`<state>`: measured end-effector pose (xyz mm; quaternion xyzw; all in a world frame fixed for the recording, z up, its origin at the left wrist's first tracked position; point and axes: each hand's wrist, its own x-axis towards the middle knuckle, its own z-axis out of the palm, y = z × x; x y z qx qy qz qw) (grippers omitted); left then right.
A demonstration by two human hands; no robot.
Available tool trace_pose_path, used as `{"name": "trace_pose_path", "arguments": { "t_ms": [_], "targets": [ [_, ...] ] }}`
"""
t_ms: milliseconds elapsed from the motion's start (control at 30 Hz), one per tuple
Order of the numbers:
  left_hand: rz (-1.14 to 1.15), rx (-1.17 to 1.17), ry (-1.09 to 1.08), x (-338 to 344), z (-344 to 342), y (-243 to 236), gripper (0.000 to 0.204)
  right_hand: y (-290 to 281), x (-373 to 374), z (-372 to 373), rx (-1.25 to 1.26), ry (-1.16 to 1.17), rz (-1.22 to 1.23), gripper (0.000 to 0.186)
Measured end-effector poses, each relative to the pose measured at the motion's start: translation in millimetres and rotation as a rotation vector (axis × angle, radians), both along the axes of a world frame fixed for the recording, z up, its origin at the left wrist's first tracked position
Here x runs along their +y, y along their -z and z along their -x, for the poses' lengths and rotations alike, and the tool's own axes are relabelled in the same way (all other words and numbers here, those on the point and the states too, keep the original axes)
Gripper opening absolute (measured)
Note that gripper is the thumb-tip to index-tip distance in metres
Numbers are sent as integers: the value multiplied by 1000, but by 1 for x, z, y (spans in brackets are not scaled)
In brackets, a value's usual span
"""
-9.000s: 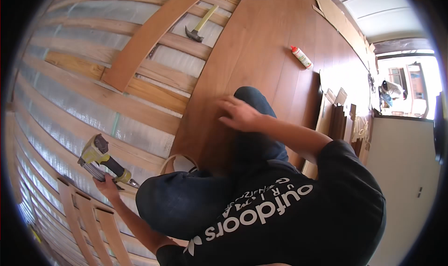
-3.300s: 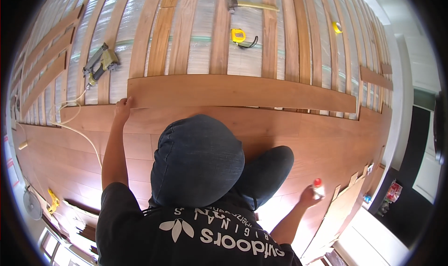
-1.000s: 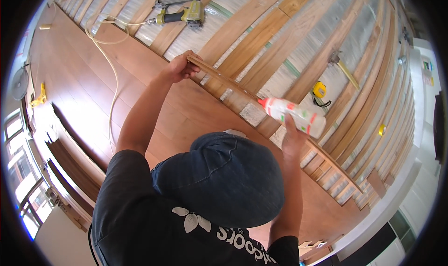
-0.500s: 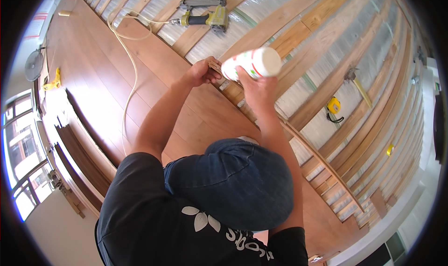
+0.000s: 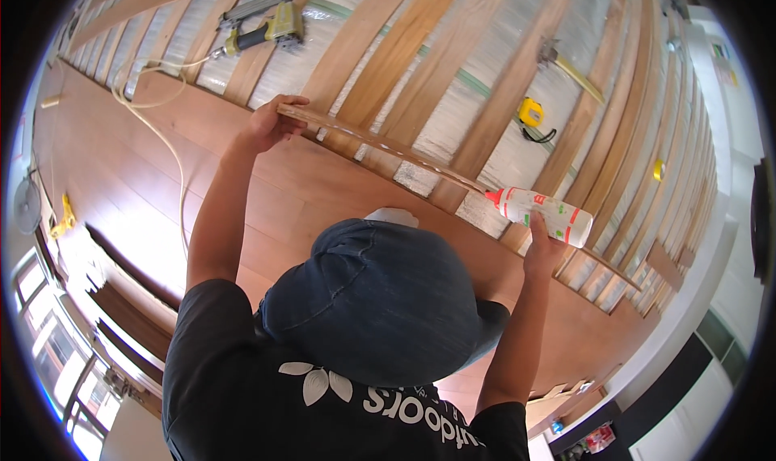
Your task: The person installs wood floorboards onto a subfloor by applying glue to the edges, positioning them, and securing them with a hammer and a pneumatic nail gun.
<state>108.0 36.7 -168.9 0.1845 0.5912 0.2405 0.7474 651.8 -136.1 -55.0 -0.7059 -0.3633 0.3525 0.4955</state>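
The thing in hand is a long, reddish-brown plank [image 5: 388,147], seen nearly edge-on so that it shows as a narrow strip. It runs slantwise from upper left to lower right, above the border between the laid floorboards [image 5: 307,186] and the open rows of pale wooden battens [image 5: 436,81]. Its upturned edge is lighter and rougher-looking than a finished face, and a broken whitish streak marks part of its length.

The left hand [image 5: 271,124] pinches the plank's left end, with the fingers bent around it. The right hand [image 5: 543,251] is closed around a squeeze bottle [image 5: 550,214], the thumb lying along its near side. The bottle is white with red bands, small green marks and a pointed red nozzle; it lies tilted well over, nozzle toward the plank's edge. Whether the tip touches the wood cannot be told.

Beyond the plank, a yellow tape measure [image 5: 531,112] with a dark strap rests among the battens, near a hammer [image 5: 574,69] with a yellowish handle. A green-and-black nail gun [image 5: 275,26] lies farther left, joined to a cream hose [image 5: 174,150] that loops onto the floorboards.
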Motion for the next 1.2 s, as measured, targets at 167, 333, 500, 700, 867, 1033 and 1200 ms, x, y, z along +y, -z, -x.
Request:
{"name": "trace_pose_path", "arguments": {
  "t_ms": [167, 333, 500, 700, 867, 1033, 1200],
  "targets": [
    [-758, 1169, 196, -5, -3, 0, 51, -12, -1, 9, 5, -44, 30, 34],
    [-1450, 992, 770, -40, -168, -73, 54, -17, 4, 8, -51, -128, 17, 36],
    [-1460, 843, 1232, -45, -245, -46, 12, 3, -1, 3, -13, -182, 39, 42],
    [-1311, 925, 1398, -30, -223, -62, 8, -7, 12, 23, -100, -139, 71, 49],
    [-1217, 1014, 1180, -14, -126, -50, 15, 17, 32, 68, 182, -100, -19, 45],
    [-1229, 1219, 1122, 15, -63, -66, 13, 3, 60, 103, 170, -187, -2, 40],
    [-1267, 1226, 1050, 17, -46, -67, 8, -2, 45, 75, 251, -116, 59, 44]
  ]
}}
